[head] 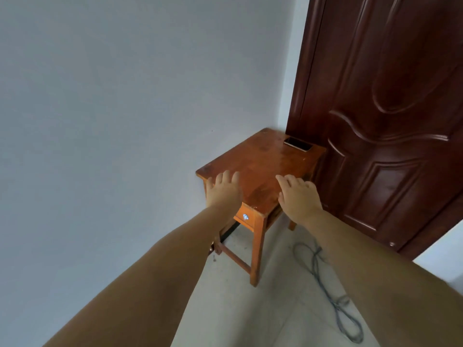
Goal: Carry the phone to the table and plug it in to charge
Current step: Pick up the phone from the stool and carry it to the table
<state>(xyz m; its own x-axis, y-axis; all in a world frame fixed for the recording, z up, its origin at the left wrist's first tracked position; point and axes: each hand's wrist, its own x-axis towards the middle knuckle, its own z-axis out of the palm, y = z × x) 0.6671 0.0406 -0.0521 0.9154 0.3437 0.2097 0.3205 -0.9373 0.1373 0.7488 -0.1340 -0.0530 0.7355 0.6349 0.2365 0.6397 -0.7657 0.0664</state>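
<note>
Overhead, left hand (223, 190) and right hand (298, 196) spread loose, empty, above wooden table (263, 169); phone (298, 144) at far edge; cable (335, 294) on floor (238, 309); dark door (388, 121) beside.

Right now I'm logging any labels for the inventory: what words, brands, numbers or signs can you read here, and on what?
None can be read.
Phone: dark screen, with no logo or text showing.
Wooden table and its drawer knob: no label or marking visible.
Door and wall: plain, with no sign or sticker.
Cable on the floor: no tag visible.
</note>
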